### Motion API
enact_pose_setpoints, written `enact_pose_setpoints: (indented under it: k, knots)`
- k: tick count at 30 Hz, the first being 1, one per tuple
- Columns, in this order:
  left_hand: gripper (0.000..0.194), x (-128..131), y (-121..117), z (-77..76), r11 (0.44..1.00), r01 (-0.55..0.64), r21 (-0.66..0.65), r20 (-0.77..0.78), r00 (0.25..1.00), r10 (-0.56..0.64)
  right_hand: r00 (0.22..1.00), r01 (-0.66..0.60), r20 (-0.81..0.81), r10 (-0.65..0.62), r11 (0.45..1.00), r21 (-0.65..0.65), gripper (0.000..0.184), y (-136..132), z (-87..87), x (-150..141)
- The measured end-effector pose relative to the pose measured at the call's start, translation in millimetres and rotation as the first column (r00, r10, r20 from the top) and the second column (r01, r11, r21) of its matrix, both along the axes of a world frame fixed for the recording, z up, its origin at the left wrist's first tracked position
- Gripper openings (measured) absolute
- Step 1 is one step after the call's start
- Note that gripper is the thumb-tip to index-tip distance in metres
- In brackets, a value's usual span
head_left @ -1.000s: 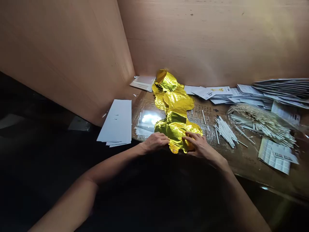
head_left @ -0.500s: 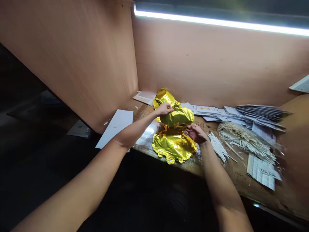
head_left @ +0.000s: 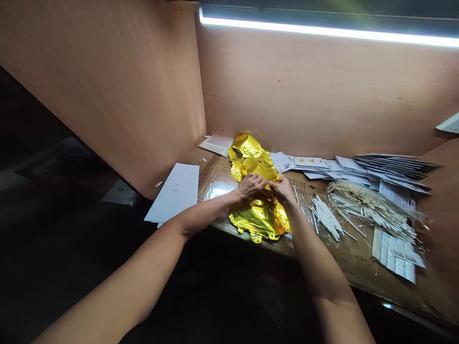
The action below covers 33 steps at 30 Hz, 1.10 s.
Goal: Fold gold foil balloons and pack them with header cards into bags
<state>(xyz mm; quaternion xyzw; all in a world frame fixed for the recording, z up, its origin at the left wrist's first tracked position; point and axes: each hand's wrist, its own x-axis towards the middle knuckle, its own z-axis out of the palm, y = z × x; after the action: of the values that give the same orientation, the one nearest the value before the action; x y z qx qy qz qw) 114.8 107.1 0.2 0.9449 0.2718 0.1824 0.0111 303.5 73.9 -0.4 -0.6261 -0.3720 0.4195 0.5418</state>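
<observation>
While the left hand (head_left: 250, 186) and right hand (head_left: 283, 189) close on its folds, a partly folded gold foil balloon (head_left: 258, 220) lies lengthwise toward the back left corner of the bench (head_left: 353, 260), its far end near the plywood wall (head_left: 304, 95). Loose white paper sticks (head_left: 325, 217) lie just right of it. Printed leaflets (head_left: 390, 167) line the back edge; white cards (head_left: 175, 193) are stacked at the left edge.

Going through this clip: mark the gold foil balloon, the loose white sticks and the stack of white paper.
Gold foil balloon (head_left: 258, 220), head view, on its flat lower section.
Loose white sticks (head_left: 325, 219), head view, on the middle of the pile.
Stack of white paper (head_left: 174, 193), head view, on its top sheet.
</observation>
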Motion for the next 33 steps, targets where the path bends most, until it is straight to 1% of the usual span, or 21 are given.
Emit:
enact_pose_setpoints:
  k: [2,4,5,7,8,9,10,11,13,15,16,17,19,20,22,24,26,28,30,32,33]
  knots:
    - [0.027,-3,2,3.3,0.999,0.011,-0.033,0.001,1.0,-0.011,0.993,0.028,0.109,-0.034,0.998,0.056,0.074,-14,9.3,-1]
    - [0.024,-9,-1,7.3,0.999,0.031,-0.023,-0.005,0.999,-0.031,0.921,-0.061,0.39,-0.01,0.984,0.17,0.075,-39,17.3,-4]
    - [0.025,-13,-7,7.8,0.999,0.044,-0.002,-0.013,0.999,-0.044,0.812,-0.166,0.584,0.013,0.963,0.211,0.072,-54,19.3,-7]
    - [0.029,-25,-27,3.9,0.995,0.082,0.061,-0.039,0.996,-0.08,0.433,-0.4,0.901,0.027,0.902,0.165,0.059,-89,17.2,-16]
    - [0.031,-33,-40,-0.9,0.991,0.102,0.09,-0.051,0.994,-0.098,0.259,-0.471,0.966,0.029,0.876,0.1,0.051,-106,12.9,-21]
    - [0.031,-40,-55,-7.4,0.986,0.127,0.106,-0.059,0.991,-0.121,0.145,-0.514,0.989,0.042,0.857,0.039,0.045,-123,6.9,-25]
    - [0.029,-48,-71,-15.1,0.983,0.152,0.103,-0.061,0.987,-0.147,0.079,-0.545,0.995,0.066,0.838,-0.013,0.04,-139,-0.2,-28]
    - [0.027,-57,-87,-23.3,0.979,0.188,0.084,-0.053,0.981,-0.184,0.049,-0.573,0.994,0.096,0.818,-0.051,0.036,-153,-7.8,-30]
    - [0.025,-72,-112,-38.0,0.961,0.277,0.01,-0.018,0.961,-0.277,0.058,-0.622,0.986,0.155,0.778,-0.086,0.034,-175,-21.3,-31]
    - [0.026,-82,-123,-46.1,0.932,0.348,-0.104,0.03,0.938,-0.346,0.13,-0.643,0.969,0.208,0.762,-0.078,0.035,-189,-28.9,-30]
    - [0.027,-84,-123,-47.0,0.919,0.349,-0.182,0.061,0.937,-0.344,0.186,-0.629,0.952,0.243,0.774,-0.075,0.033,-191,-30.0,-30]
    - [0.027,-84,-119,-46.0,0.907,0.318,-0.277,0.095,0.948,-0.303,0.253,-0.583,0.926,0.28,0.808,-0.085,0.029,-190,-29.5,-30]
    - [0.027,-78,-103,-40.0,0.849,0.181,-0.496,0.143,0.982,-0.126,0.385,-0.408,0.864,0.326,0.899,-0.158,0.027,-180,-25.2,-32]
    - [0.029,-73,-93,-36.0,0.798,0.1,-0.594,0.153,0.988,-0.01,0.432,-0.305,0.842,0.324,0.931,-0.202,0.034,-174,-22.2,-34]
    - [0.035,-62,-73,-28.5,0.699,-0.005,-0.715,0.153,0.975,0.164,0.467,-0.131,0.837,0.284,0.959,-0.252,0.043,-160,-15.7,-38]
    - [0.034,-55,-60,-23.3,0.659,-0.028,-0.752,0.168,0.958,0.232,0.417,-0.027,0.887,0.196,0.979,-0.204,0.037,-154,-8.7,-43]
    - [0.025,-53,-55,-20.7,0.661,-0.015,-0.751,0.197,0.949,0.246,0.299,-0.045,0.949,0.099,0.995,-0.09,0.027,-156,-2.2,-49]
    - [0.031,-56,-55,-19.8,0.674,0.005,-0.739,0.229,0.942,0.244,0.162,-0.243,0.984,0.074,0.97,-0.032,0.032,-163,2.4,-54]
    - [0.04,-60,-59,-19.2,0.686,0.019,-0.727,0.246,0.94,0.235,0.05,-0.448,0.989,0.14,0.888,-0.103,0.033,-169,3.8,-58]
    - [0.038,-65,-66,-18.4,0.691,0.021,-0.722,0.243,0.944,0.225,-0.033,-0.512,0.978,0.208,0.837,-0.196,0.03,-173,2.2,-60]
    - [0.039,-67,-71,-18.2,0.716,0.037,-0.697,0.248,0.95,0.192,-0.059,-0.511,0.973,0.225,0.83,-0.223,0.028,-175,0.8,-60]
